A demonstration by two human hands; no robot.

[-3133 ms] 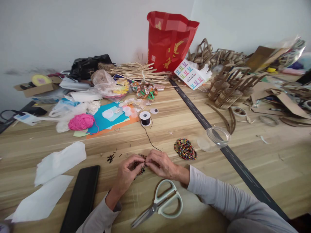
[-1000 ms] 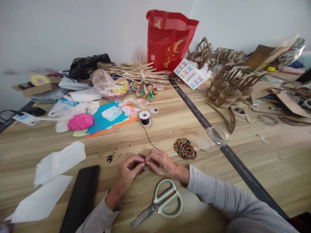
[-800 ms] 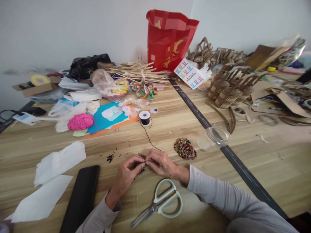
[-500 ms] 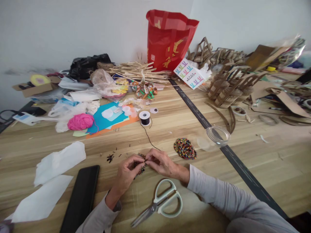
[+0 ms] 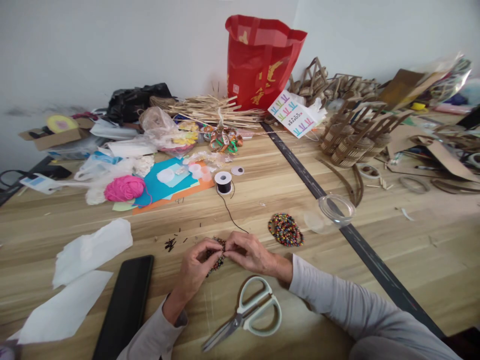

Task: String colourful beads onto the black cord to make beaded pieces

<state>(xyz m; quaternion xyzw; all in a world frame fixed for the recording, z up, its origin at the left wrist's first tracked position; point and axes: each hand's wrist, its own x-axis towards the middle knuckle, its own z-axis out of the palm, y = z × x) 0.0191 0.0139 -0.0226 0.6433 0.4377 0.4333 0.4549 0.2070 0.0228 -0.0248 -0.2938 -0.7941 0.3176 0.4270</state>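
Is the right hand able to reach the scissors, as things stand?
Probably yes: the scissors lie close to the right hand with nothing on top, though its fingers are busy at the beads.

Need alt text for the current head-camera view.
The left hand and right hand pinch side by side at small dark beads over a wooden table. Pale-handled scissors lie in the foreground; a spool of black cord stands farther back.

i have two hands, my left hand (image 5: 194, 265) and right hand (image 5: 250, 252), with one bunch of beads (image 5: 217, 265) between them. to their right: one beaded pile (image 5: 285, 230), strands too tangled to count. nearer me: one pair of scissors (image 5: 237, 320). beyond: one spool (image 5: 224, 186), one red bag (image 5: 258, 65). left: two large white sheets (image 5: 93, 250), one black slab (image 5: 125, 305).
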